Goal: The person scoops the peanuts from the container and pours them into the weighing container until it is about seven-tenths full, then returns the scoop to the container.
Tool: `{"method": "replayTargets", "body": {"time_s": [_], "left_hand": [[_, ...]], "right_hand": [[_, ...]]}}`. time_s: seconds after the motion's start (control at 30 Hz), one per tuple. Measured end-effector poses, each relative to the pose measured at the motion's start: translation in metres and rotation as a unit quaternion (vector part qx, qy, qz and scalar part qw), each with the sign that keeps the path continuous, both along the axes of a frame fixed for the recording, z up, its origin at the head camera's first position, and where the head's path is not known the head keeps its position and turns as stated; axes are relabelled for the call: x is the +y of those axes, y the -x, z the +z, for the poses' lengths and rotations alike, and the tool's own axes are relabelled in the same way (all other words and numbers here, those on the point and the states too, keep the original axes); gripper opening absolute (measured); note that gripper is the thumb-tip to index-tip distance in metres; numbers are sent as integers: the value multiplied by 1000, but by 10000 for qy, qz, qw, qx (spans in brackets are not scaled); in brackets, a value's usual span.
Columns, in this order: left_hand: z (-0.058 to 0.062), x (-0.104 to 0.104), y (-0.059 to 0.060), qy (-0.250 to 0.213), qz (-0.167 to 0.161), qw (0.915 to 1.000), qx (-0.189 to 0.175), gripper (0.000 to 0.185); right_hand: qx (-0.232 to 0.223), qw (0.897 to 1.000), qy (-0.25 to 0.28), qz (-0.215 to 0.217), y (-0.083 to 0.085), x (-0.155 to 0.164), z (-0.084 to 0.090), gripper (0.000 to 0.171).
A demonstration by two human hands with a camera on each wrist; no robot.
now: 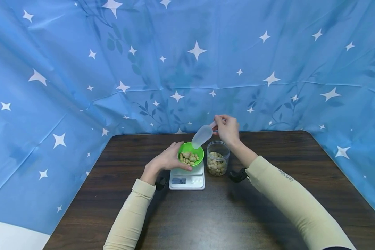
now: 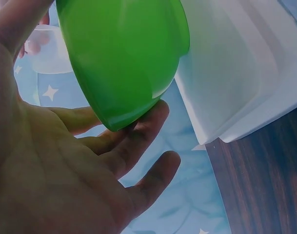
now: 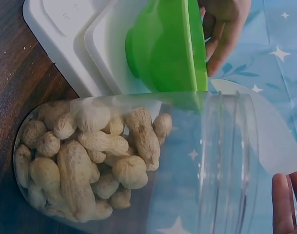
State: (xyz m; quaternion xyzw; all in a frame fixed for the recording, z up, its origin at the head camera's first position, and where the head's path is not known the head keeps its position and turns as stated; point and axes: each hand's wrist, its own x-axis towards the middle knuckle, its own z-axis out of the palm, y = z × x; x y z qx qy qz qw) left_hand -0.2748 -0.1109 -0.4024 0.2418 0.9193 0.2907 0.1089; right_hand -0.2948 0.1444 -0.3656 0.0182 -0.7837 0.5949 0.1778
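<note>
My left hand (image 1: 170,158) grips a green bowl (image 2: 124,58) by its side, thumb on the near rim and fingers round the far side. Unshelled peanuts (image 1: 189,157) lie in the bowl, which sits on the platform of a white kitchen scale (image 1: 187,182). Above the bowl's right edge, a translucent plastic scoop (image 1: 202,136) tilts down toward the left. Its handle is pinched between the thumb and fingers of my right hand (image 1: 228,130). In the right wrist view only some of that hand's fingers (image 3: 283,204) show, at the right edge.
Just right of the scale stands a clear, lidless jar (image 3: 228,161) with more peanuts (image 3: 75,175) inside. Dark wood tabletop (image 1: 200,218) spreads around them. A blue star-patterned cloth (image 1: 187,76) hangs along the table's back edge.
</note>
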Motion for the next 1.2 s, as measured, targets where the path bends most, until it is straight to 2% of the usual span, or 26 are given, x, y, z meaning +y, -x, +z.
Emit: {"method": "replayTargets", "body": {"time_s": [0.43, 0.83, 1.0, 1.2], "left_hand": [[-1, -1, -1, -39, 23, 10000, -87, 118], [-1, -1, -3, -99, 28, 9998, -184, 123], [-1, 2, -4, -19, 12, 10000, 50, 118], [1, 14, -2, -139, -163, 9973, 701, 109]], "right_hand": [[199, 9998, -56, 81, -5, 14, 11, 38], [475, 9986, 53, 221, -17, 31, 24, 39], [631, 9978, -77, 196, -22, 40, 28, 39], [901, 9947, -492, 47, -26, 50, 28, 38]]}}
